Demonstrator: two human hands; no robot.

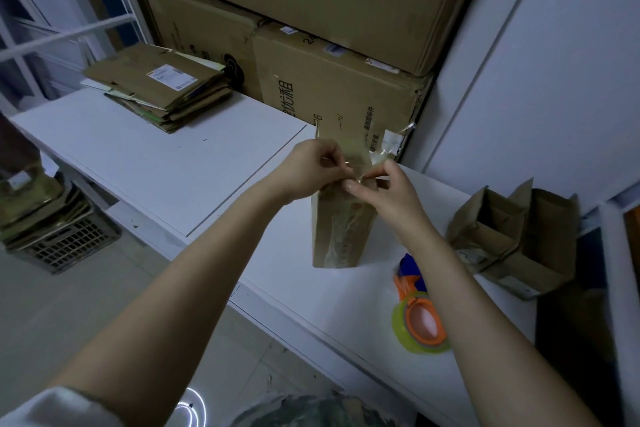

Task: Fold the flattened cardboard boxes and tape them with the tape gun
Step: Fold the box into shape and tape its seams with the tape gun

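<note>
A small brown cardboard box (341, 229) stands upright on the white table (173, 163), old clear tape shining on its face. My left hand (311, 166) pinches the tape at the box's upper left. My right hand (388, 191) pinches a strip of clear tape (384, 152) that lifts off the box's top right. The tape gun (417, 312), orange and blue with a yellow-green roll, lies on the table near my right forearm, partly hidden by it. A pile of flattened boxes (159, 87) lies at the table's far left.
Two folded open-topped boxes (512, 236) sit at the right of the table. Large cartons (332, 80) are stacked against the back. A dark crate (69, 243) with cardboard stands on the floor at left. White cabinet panels (536, 80) rise on the right.
</note>
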